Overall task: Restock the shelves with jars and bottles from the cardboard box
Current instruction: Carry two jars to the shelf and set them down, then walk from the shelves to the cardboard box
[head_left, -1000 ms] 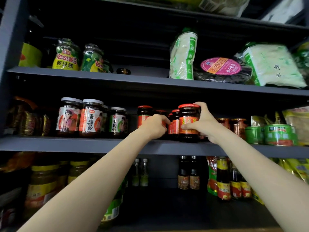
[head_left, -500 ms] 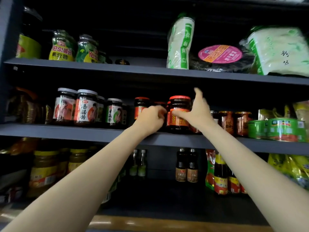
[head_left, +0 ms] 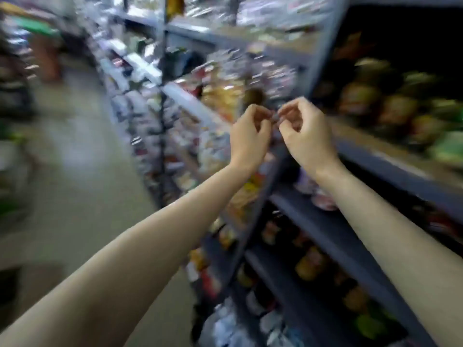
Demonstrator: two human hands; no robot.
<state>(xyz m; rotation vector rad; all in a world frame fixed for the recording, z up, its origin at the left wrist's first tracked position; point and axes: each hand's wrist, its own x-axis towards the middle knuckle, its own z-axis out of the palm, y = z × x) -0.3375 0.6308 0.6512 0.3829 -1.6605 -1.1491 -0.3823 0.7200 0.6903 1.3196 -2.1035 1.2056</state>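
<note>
The view is heavily motion-blurred. My left hand (head_left: pixel 248 136) and my right hand (head_left: pixel 305 131) are raised side by side in front of the dark grey shelf unit (head_left: pixel 375 159), away from its boards. The fingers of both are loosely curled, with the fingertips almost meeting. No jar or bottle is in either hand. Blurred jars (head_left: pixel 310 264) stand on the lower shelves at the right. No cardboard box is visible.
The aisle floor (head_left: pixel 75 171) runs along the left, with more stocked shelving (head_left: pixel 162 96) receding into the distance. Blurred green and yellow packages (head_left: pixel 400 108) fill the upper right shelf. A dark shape (head_left: pixel 15 91) stands at the far left.
Both hands have let go of the red-lidded jars and pulled back from the shelf. The view has swung left, now looking down the aisle.
</note>
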